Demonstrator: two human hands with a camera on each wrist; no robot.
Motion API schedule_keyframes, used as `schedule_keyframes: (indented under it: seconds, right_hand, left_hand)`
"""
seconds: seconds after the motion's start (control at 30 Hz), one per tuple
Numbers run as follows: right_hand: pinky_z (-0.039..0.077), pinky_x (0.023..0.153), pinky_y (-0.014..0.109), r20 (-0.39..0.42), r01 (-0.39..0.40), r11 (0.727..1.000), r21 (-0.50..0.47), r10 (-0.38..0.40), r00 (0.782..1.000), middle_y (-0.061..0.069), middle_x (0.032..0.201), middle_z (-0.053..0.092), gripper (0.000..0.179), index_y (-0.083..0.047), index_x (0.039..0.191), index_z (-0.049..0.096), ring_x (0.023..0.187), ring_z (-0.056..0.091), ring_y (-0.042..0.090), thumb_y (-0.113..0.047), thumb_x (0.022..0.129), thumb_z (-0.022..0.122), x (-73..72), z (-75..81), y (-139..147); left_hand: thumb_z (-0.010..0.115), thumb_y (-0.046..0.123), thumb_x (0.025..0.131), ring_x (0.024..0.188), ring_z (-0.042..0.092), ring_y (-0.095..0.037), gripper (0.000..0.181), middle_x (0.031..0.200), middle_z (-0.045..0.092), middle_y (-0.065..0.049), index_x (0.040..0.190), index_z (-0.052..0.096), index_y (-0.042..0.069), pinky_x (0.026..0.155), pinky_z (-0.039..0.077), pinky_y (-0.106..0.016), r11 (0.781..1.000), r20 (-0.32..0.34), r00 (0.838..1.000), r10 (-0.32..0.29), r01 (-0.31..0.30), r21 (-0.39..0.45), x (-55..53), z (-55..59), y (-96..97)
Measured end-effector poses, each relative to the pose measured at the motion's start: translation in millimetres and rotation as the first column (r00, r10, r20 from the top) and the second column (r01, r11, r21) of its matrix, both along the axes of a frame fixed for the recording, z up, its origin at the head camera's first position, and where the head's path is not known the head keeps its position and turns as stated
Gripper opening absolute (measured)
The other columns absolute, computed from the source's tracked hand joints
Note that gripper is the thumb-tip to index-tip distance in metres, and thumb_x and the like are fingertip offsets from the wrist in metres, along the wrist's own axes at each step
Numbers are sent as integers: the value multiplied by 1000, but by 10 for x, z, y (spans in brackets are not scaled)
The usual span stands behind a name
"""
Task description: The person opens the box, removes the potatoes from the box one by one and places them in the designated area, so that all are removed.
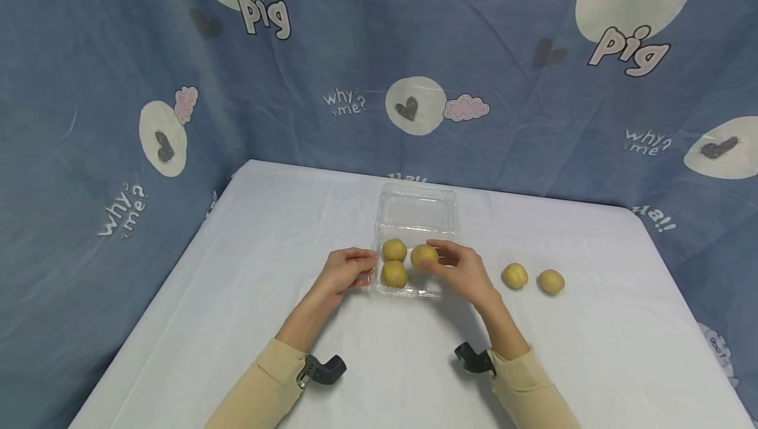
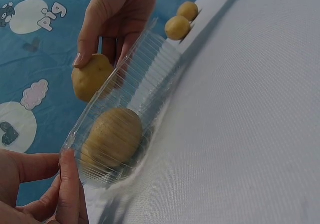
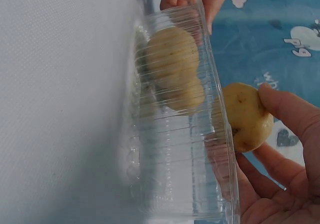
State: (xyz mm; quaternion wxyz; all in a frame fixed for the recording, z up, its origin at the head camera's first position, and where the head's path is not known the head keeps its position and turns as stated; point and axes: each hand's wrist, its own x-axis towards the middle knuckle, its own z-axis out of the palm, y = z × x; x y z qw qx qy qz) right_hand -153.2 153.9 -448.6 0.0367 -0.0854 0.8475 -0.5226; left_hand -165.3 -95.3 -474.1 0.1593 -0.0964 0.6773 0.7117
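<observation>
A clear plastic clamshell box stands on the table with its lid folded back. Two potatoes lie one behind the other along the left side of its base. My left hand pinches the box's left rim between thumb and fingers, as the left wrist view shows. In my right hand a third potato is gripped between thumb and fingertips. It hangs over the right half of the base, at the height of the rim in the right wrist view.
Two more potatoes, a nearer-in one and one beside it, lie on the white tablecloth right of the box. A blue printed curtain hangs behind the table. Each wrist wears a dark camera mount.
</observation>
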Motion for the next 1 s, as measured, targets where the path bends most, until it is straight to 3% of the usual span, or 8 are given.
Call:
schedule_keyframes:
  seconds: [0.23, 0.63, 0.83, 1.0]
  right_hand:
    - [52, 91, 43, 37, 8, 1000, 15, -9, 999, 14, 121, 65, 49, -6, 130, 62, 108, 63, 31, -25, 87, 76, 65, 84, 6]
    - [54, 86, 38, 38, 15, 1000, -10, -14, 999, 10, 115, 68, 47, -10, 127, 65, 105, 64, 26, -24, 85, 79, 83, 60, 73]
    - [54, 84, 35, 31, 19, 1000, -13, -18, 999, 10, 114, 68, 48, -7, 129, 63, 105, 64, 26, -22, 86, 78, 113, 95, 122]
    - [53, 88, 38, 34, 21, 1000, -6, -21, 999, 10, 117, 67, 50, -7, 130, 62, 109, 63, 26, -27, 87, 77, 155, 105, 182]
  left_hand:
    - [69, 11, 92, 77, 62, -12, 28, 94, 66, -12, 115, 65, -4, 63, 56, -23, 1000, 13, 1000, -4, 4, 4, -4, 5, 0]
    - [70, 10, 92, 77, 61, -10, 32, 97, 66, -12, 119, 63, -5, 63, 56, -22, 1000, 27, 999, -20, 20, 17, -5, 19, -17]
    - [65, 5, 93, 77, 61, -11, 30, 98, 66, -17, 120, 60, -10, 66, 56, -24, 999, 32, 998, -44, 44, 11, 67, 210, -18]
    - [64, 5, 94, 76, 61, -11, 30, 93, 66, -13, 118, 60, -11, 65, 56, -24, 999, 3, 999, -42, 42, 13, 146, 339, -6]
